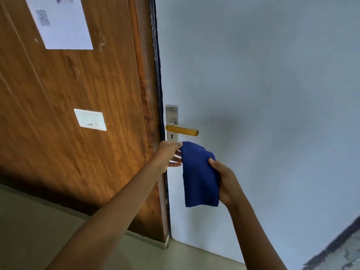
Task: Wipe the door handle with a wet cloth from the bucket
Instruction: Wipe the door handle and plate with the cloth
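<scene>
Head view, left hand [169,152] pinching blue cloth [199,175] corner, right hand [226,184] gripping its edge, below door handle [182,130]

The pale grey-blue door [263,84] carried a metal plate [171,121] at its left edge, with 1 yellow handle [182,130] sticking out to the right and a keyhole below it. The wooden panel [78,114] to the left carried 2 white sheets: a large paper [64,26] above and a small label [90,119] lower down.
</scene>
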